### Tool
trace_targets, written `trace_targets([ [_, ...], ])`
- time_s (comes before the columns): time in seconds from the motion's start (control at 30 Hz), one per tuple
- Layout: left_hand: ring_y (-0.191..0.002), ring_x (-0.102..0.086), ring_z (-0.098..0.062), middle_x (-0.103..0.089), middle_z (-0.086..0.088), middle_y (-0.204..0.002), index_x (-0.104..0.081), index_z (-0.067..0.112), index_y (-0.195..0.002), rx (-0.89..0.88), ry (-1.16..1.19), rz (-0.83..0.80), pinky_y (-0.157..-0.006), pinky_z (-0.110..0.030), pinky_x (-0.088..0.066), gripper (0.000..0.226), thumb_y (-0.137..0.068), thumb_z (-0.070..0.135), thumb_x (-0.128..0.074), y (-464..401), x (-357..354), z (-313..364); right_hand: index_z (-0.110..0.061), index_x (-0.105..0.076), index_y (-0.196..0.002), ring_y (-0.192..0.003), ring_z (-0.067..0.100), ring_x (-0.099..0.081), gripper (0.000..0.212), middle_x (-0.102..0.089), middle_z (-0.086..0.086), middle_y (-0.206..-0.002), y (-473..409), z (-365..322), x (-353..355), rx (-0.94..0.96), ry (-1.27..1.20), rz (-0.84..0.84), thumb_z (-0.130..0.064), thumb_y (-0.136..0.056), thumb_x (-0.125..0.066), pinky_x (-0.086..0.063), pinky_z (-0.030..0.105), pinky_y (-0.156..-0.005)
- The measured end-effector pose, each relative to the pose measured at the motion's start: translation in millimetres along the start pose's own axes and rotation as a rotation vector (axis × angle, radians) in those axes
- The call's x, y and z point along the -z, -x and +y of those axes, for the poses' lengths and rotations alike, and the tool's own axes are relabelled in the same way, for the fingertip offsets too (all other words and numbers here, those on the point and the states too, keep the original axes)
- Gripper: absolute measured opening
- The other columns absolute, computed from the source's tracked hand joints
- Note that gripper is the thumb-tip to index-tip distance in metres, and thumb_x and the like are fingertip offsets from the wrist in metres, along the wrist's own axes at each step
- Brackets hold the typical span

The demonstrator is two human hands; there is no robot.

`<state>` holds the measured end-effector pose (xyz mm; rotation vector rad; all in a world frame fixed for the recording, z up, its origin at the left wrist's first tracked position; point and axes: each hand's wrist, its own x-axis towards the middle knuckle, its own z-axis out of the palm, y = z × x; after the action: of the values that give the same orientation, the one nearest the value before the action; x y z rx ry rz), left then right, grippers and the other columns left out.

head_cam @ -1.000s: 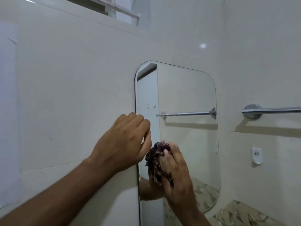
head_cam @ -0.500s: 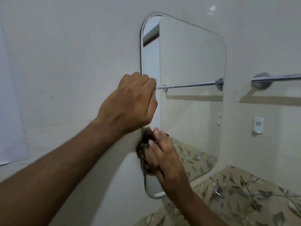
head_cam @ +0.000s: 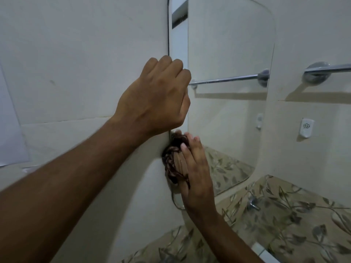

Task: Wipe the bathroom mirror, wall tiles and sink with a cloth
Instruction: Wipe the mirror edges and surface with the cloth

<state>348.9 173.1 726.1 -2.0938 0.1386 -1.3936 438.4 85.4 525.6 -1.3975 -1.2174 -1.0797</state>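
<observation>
While pressing a bunched brown patterned cloth (head_cam: 175, 164) to glossy glass, right hand (head_cam: 196, 174) with flat, straight fingers (head_cam: 185, 150).
Low on the tall rounded frameless mirror's (head_cam: 228, 54) left edge, wad's long axis upright; left hand (head_cam: 155, 99) curled at that edge, grip unclear; smooth cream wall tiles (head_cam: 76, 54), leaf-patterned counter (head_cam: 284, 224).

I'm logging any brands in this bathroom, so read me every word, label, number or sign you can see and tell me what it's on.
No readable words or numbers anywhere.
White wall hook: a small embossed emblem, like clustered circles, no letters legible.
Its reflection in the mirror: too blurred to read.
Cloth under the right hand: woven pattern only, no text.
Towel bar, wall tiles: unmarked.
</observation>
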Motion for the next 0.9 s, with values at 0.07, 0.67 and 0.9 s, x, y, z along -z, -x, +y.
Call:
trace_targets([
  [0.07,-0.079,-0.038,-0.027,-0.043,-0.01,-0.084,-0.049,0.008,-0.085,-0.031,-0.061,-0.029,-0.075,-0.043,-0.035,0.022,-0.093,0.024,-0.036,1.3,-0.5,0.8,-0.005,-0.032,-0.151,-0.154,0.032,-0.021,0.047,-0.021,0.007,-0.166,28.3,3.8,1.2,0.006,0.02,-0.036,-0.014,-0.106,-0.04,-0.025,0.053,-0.122],
  [0.67,-0.08,-0.034,-0.024,-0.038,-0.009,-0.084,-0.039,0.01,-0.083,-0.014,-0.074,-0.045,-0.076,-0.039,-0.029,0.014,-0.091,0.021,-0.036,-0.8,-1.6,0.6,-0.004,-0.033,-0.15,-0.151,0.038,-0.027,0.046,-0.024,0.008,-0.166,94.4,2.1,-8.3,-0.189,0.05,0.035,-0.024,-0.108,-0.035,-0.032,0.053,-0.119],
  [0.9,-0.079,-0.034,-0.028,-0.037,-0.011,-0.083,-0.043,0.009,-0.083,-0.036,-0.098,-0.065,-0.076,-0.042,-0.029,0.018,-0.092,0.023,-0.037,-2.8,1.2,3.5,-0.011,-0.031,-0.153,-0.153,0.031,-0.022,0.051,-0.022,0.003,-0.166,66.7,1.9,-7.6,-0.332,0.004,0.122,-0.016,-0.104,-0.041,-0.033,0.055,-0.116],
])
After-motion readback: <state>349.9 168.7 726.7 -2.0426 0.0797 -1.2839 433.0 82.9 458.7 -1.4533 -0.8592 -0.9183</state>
